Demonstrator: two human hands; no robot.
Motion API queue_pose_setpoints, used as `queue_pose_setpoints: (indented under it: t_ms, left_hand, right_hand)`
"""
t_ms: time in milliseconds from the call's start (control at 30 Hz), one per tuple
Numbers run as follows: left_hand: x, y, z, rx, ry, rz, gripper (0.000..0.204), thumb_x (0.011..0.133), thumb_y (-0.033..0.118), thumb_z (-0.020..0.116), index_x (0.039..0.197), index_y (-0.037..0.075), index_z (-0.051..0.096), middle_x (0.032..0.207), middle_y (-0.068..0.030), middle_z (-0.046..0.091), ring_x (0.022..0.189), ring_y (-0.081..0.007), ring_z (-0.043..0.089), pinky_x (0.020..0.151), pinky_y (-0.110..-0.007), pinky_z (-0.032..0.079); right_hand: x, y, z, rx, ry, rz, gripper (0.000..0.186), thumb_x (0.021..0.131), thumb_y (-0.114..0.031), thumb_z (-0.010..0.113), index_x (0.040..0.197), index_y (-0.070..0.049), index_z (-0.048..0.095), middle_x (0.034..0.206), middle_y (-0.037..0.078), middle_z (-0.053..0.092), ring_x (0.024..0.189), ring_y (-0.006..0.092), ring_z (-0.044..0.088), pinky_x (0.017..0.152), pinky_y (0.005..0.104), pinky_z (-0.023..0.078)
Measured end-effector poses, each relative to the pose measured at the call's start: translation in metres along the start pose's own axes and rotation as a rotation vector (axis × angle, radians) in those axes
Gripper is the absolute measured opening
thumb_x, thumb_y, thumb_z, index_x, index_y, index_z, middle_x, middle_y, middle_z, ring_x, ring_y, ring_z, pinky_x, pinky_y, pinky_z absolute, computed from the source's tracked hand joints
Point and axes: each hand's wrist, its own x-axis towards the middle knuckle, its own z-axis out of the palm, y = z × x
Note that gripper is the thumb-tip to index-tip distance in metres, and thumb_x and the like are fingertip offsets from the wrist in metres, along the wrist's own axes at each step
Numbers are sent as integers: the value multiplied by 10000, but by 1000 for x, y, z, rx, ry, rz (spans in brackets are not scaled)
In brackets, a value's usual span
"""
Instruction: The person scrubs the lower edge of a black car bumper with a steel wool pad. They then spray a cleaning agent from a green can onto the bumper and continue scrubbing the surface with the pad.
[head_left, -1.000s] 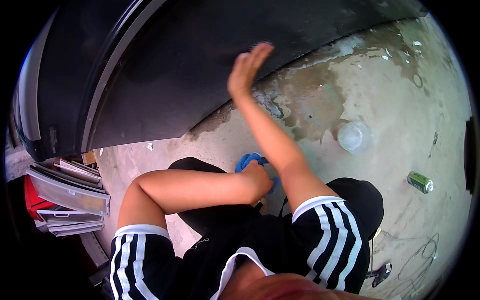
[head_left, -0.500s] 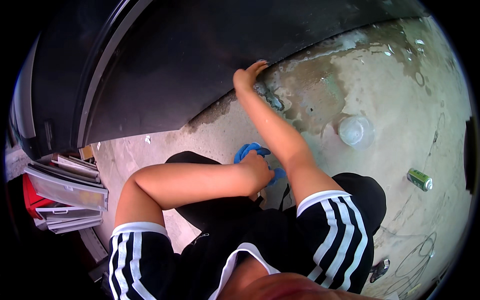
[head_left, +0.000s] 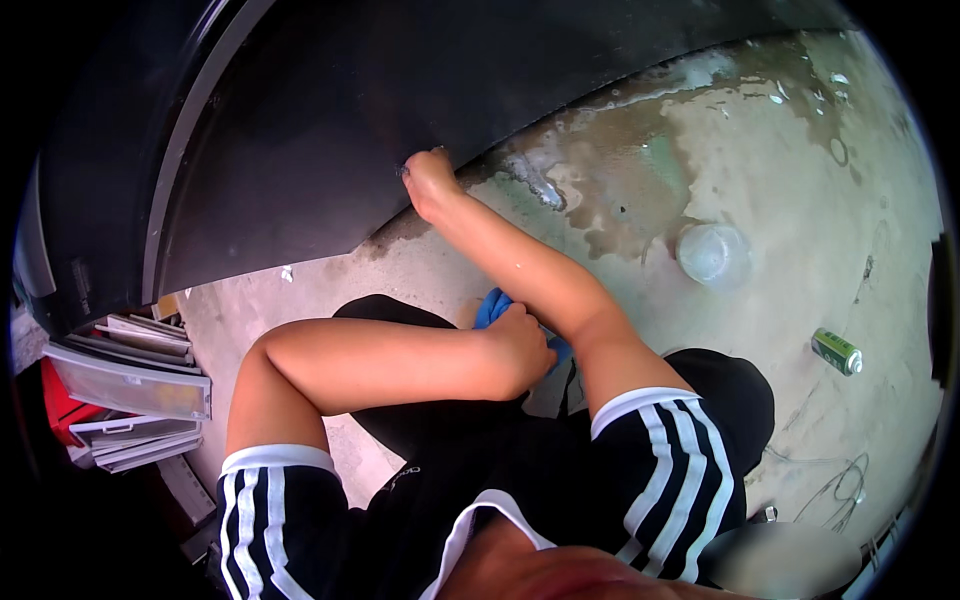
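Dark panel (head_left: 320,130) sprawling out at eleven o'clock! Blue cloth (head_left: 490,306), bunched in the clenched left hand (head_left: 518,350), pokes past its fingers toward eleven and three. Right hand (head_left: 430,186) at the panel's lower edge, fingers curled; gripping anything? Can't tell.

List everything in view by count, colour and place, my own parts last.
panel: one, black, across the top
floor: one, grey, beneath you
white scraps: several, white, upper right
tub: one, whitish translucent, right of centre
can: one, green, far right, on its side
cable: count unclear, dark, lower right
frames: several, white and grey, left side
red object: one, red, beside the frames
blurred oval: one, grey, lower right
blue cloth: one, blue, near centre
shirt: one, black with white stripes, bottom
left hand: one, bare, around cloth
right hand: one, bare, at panel's lower edge
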Motion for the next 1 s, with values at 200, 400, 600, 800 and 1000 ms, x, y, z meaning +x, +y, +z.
queue_pose_setpoints:
  t_ms: [200, 400, 600, 800, 1000]
  left_hand:
    - [-9, -7, -3, -28, 121, -4, 393, 768, 365, 697, 1076, 133, 619, 961, -95, 659, 966, -259, 615, 799, -367, 394]
    - [-13, -17, -2, -46, 128, 18, 411, 750, 315, 709, 1095, 112, 612, 950, -95, 653, 964, -269, 611, 828, -388, 385]
    - [5, -8, -39, 246, -143, 213, 339, 761, 226, 666, 1083, 124, 634, 988, -98, 668, 948, -286, 633, 799, -427, 406]
    - [9, -2, -38, 338, 63, 463, 423, 766, 197, 654, 1174, 108, 588, 979, -88, 673, 943, -279, 638, 773, -419, 421]
    - [-4, -3, -46, 458, 92, 560, 385, 764, 178, 655, 1135, 91, 595, 936, -106, 668, 945, -287, 634, 754, -422, 432]
  right_hand:
    - [79, -126, -121, -113, 218, -471, 731, 797, 18, 353, 1430, 128, 4, 1523, 282, -5, 1434, 346, 56, 1178, 371, 80]
    - [63, -158, -123, -412, 399, -640, 733, 776, 2, 403, 1430, 133, 100, 1513, 268, 155, 1420, 344, 154, 1162, 322, 128]
    - [83, -39, -124, -399, 208, -319, 522, 902, -55, 538, 1383, -1, 344, 1205, 113, 559, 1095, 192, 541, 959, 281, 433]
    - [17, -188, -212, -699, -134, 9, 363, 829, -143, 712, 1155, -33, 598, 1035, 29, 635, 892, 143, 624, 768, 257, 547]
    - [-130, -352, -290, -1663, 5, 417, 250, 782, -168, 690, 1004, -57, 661, 934, 59, 631, 731, 168, 637, 627, 296, 566]
